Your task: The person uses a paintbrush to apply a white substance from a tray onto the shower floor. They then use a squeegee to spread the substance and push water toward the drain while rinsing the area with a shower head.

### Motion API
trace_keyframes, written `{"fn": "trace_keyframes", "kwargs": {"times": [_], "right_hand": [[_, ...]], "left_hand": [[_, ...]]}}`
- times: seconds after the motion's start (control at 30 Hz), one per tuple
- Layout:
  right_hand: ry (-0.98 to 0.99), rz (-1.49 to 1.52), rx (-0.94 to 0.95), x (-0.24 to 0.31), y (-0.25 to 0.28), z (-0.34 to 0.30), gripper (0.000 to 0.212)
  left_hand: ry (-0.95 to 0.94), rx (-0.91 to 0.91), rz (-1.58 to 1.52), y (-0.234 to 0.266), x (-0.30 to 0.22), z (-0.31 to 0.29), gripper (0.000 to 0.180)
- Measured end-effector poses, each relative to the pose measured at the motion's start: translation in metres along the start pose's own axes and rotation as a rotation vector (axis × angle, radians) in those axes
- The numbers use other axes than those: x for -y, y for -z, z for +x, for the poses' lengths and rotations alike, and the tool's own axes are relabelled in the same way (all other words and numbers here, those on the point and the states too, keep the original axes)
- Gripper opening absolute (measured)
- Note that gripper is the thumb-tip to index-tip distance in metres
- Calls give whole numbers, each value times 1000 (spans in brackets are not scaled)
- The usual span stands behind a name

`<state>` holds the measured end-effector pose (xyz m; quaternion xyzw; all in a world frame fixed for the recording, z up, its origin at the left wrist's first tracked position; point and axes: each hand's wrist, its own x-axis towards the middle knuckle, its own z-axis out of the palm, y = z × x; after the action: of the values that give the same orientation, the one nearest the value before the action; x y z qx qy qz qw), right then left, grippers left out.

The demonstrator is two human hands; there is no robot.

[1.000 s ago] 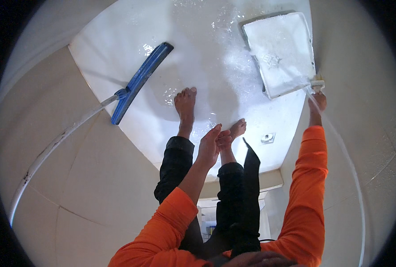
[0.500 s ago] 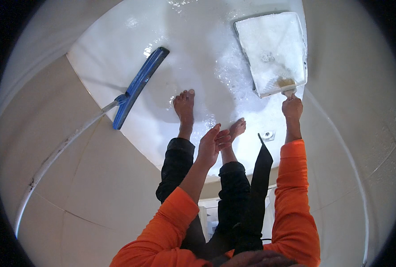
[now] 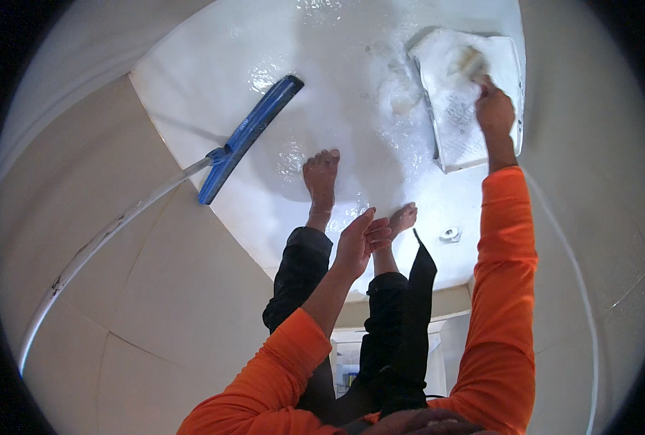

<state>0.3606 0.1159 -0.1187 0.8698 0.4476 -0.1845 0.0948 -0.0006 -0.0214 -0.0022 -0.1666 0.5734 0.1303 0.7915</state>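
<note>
My right hand (image 3: 496,112) grips the handle of a flat brush (image 3: 472,64), its pale bristles smeared by motion. They rest on the upper part of a white, foam-covered rectangular panel (image 3: 456,134), which lies on the wet floor at the far right. The panel has a raised, dirty rim, and my hand covers part of its right side. Nearer to me, my left hand (image 3: 361,243) is held in the air above my foot, its fingers loosely curled and apart, with nothing in them.
A blue floor squeegee (image 3: 254,136) lies at the left, its pale pole (image 3: 112,228) running along the beige wall. My bare feet (image 3: 322,174) stand on the wet white floor (image 3: 264,181). A round drain (image 3: 450,235) is right of them. A whitish hose (image 3: 575,254) hangs along the right wall.
My right hand has pushed the brush from the panel's near edge up to its upper part. The view has shifted a little, and my left hand keeps its loose pose.
</note>
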Motion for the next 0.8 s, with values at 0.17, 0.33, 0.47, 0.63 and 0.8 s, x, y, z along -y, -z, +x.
{"fn": "trace_keyframes", "kwargs": {"times": [0.17,0.33,0.47,0.63,0.8], "right_hand": [[-358,6,-175,-26,-17,38,33],[231,-46,15,-37,-51,40,29],[-280,296,148,-47,-30,43,31],[-3,111,88,-7,-33,20,30],[-64,298,216,-11,-32,8,25]], "left_hand": [[16,21,-70,3,-1,4,40],[100,-40,-141,1,-3,10,41],[54,-49,-136,-5,-7,8,37],[36,-24,-49,-13,-15,2,39],[66,-67,-64,-18,-18,6,35]]}}
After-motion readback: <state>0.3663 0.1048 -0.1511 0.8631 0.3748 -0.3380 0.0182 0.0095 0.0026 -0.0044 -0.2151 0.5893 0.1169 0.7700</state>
